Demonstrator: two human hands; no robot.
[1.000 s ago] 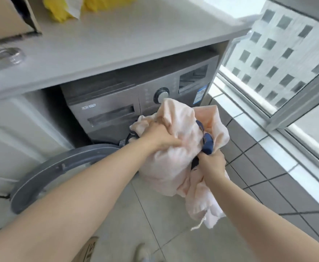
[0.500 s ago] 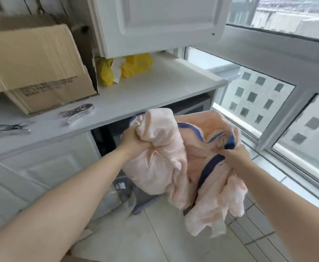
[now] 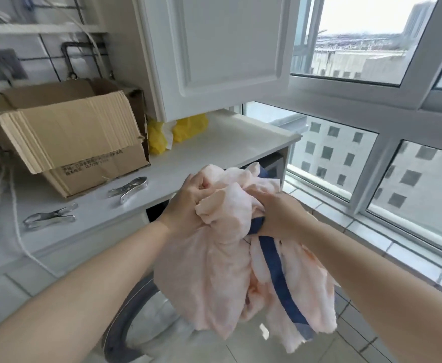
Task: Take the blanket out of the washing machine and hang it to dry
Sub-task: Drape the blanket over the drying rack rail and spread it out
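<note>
- Holding the blanket [image 3: 230, 260] bunched up in front of me, clear of the washing machine door [image 3: 125, 326] down below, which hangs open
- Left hand [image 3: 188, 203] has its grip closed on a fistful of the pink cloth near the top
- Right hand [image 3: 275, 213] has its grip closed where the cloth meets the blue trim [image 3: 280, 279]
- Best move, I reckon: follow that trim to a corner, then spread the bundle wide so it doesn't drag on the floor
- Two metal clips [image 3: 128, 189] lie on the bench [image 3: 227, 148], handy for pinning
- No drying line in view, so I can't tell where it hangs
</note>
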